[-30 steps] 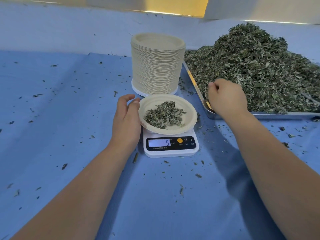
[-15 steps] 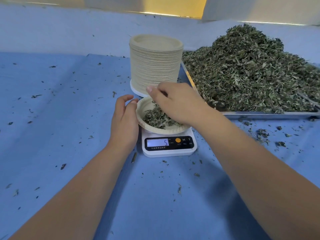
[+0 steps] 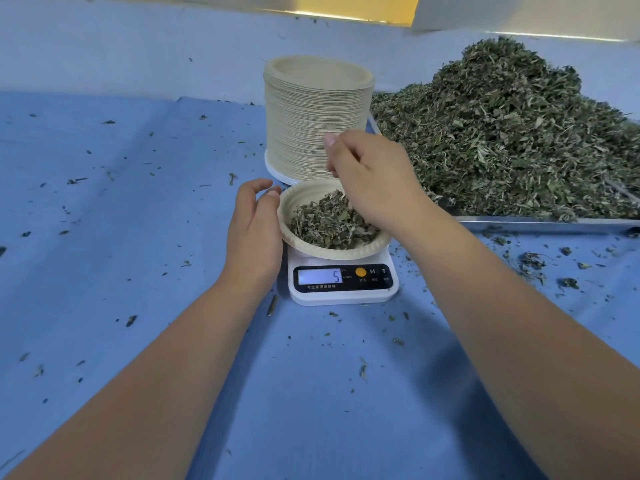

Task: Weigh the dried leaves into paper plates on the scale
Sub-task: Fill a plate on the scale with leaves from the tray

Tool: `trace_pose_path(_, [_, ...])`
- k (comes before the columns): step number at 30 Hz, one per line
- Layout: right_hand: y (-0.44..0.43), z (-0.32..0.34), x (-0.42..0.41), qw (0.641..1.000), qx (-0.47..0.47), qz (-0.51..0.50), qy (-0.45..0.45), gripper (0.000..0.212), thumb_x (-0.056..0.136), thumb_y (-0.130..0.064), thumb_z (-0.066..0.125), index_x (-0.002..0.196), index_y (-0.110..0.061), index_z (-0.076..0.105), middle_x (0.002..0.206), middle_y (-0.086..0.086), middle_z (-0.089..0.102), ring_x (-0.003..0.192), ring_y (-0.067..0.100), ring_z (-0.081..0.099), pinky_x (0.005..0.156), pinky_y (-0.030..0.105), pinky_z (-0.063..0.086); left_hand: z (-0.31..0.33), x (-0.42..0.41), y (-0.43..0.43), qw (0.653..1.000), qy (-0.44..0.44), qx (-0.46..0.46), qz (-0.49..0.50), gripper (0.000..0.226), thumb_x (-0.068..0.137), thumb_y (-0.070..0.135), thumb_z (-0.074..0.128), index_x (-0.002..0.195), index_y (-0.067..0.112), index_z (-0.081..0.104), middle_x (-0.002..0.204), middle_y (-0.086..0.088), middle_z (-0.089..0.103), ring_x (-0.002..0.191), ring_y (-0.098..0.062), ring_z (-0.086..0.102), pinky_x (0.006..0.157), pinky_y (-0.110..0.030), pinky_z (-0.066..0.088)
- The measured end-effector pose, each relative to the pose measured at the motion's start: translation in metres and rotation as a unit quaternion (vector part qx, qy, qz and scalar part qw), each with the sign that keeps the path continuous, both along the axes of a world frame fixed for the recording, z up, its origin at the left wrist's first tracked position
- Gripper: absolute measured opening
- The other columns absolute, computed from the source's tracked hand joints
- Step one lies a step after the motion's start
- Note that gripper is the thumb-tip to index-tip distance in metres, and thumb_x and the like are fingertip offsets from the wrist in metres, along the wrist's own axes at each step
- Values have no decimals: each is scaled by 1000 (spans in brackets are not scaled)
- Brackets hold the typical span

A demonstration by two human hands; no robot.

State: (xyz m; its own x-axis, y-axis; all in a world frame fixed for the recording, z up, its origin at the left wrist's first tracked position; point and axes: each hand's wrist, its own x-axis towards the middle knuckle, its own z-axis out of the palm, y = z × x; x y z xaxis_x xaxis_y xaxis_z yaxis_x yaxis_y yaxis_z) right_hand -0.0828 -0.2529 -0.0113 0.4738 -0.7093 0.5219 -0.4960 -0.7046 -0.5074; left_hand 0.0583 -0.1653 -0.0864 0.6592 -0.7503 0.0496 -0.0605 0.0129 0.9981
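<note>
**A pinch added, the reading unmoved**

On the left, the blue-covered bench (image 3: pixel 104 237) lay speckled with leaf crumbs. The left hand (image 3: pixel 254 233) rested there, just beside the paper plate (image 3: pixel 332 252). Its fingers were relaxed and gently curved, a fingertip at the rim and nothing gripped, much as it had been a second before.

The plate sat on the white scale (image 3: pixel 343 292) and held a loose mound of dried leaves (image 3: pixel 329 223). The mound looked fuller than it had a second earlier. The display (image 3: pixel 320 276) showed 5, the same figure as before. Behind the scale stood the tall stack of spare plates (image 3: pixel 311 126).

The right hand (image 3: pixel 370 181) had changed most. A second ago it was digging at the near edge of the tray. Half a second ago it was low in the plate. Now it had lifted clear above the leaves, with one finger raised and the others loosely curled underneath. Its palm faced away, so it could not be told whether any leaves remained in it.

Further right, the metal tray (image 3: pixel 554 221) carried the large heap of leaves (image 3: pixel 502 140), with spilled bits (image 3: pixel 530 265) on the bench in front of it.

The fresh pinch had probably gone in. Either it was too light to register or the scale had not yet settled, so this portion could not be judged finished.
</note>
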Motion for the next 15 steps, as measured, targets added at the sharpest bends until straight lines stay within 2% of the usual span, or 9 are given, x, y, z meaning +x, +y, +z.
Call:
trace_pose_path(5, [-4, -13, -19, 998, 12, -43, -54, 45, 103, -43, 44, 74, -12, 60, 65, 7, 60, 60, 17, 52, 60, 33, 42, 2, -3, 3, 1000, -16, 16, -5, 18, 99, 45, 51, 115, 47, 57, 103, 28, 66, 98, 4, 63, 98, -43, 53])
trace_pose_path(7, [-7, -13, -28, 993, 17, -68, -91, 46, 102, -41, 45, 71, -11, 58, 64, 7, 58, 56, 13, 46, 56, 32, 36, 3, -3, 4, 1000, -16, 16, -5, 18, 100, 44, 51, 116, 45, 57, 99, 31, 66, 89, 11, 62, 98, -44, 53])
trace_pose_path(9, [-10, -13, -35, 987, 34, -94, -123, 48, 103, -40, 45, 72, -4, 57, 63, 11, 54, 55, 12, 40, 55, 32, 31, 3, -3, 4, 1000, -20, 16, -6, 17, 100, 44, 50, 116, 44, 57, 90, 41, 62, 81, 16, 60, 94, -45, 54])
trace_pose_path(12, [-15, -16, -42, 981, 63, -111, -147, 51, 103, -38, 45, 75, 3, 55, 58, 6, 42, 55, 15, 36, 56, 32, 29, 4, -5, 5, 1000, -24, 15, -5, 15, 100, 43, 50, 114, 45, 56, 85, 48, 58, 79, 19, 58, 94, -45, 54])
trace_pose_path(15, [-18, -19, -47, 979, 75, -116, -149, 51, 102, -38, 44, 77, 5, 54, 56, 4, 39, 56, 17, 36, 58, 33, 30, 4, -4, 5, 1000, -18, 18, -5, 15, 99, 44, 50, 112, 47, 57, 86, 47, 59, 82, 15, 60, 96, -48, 54])
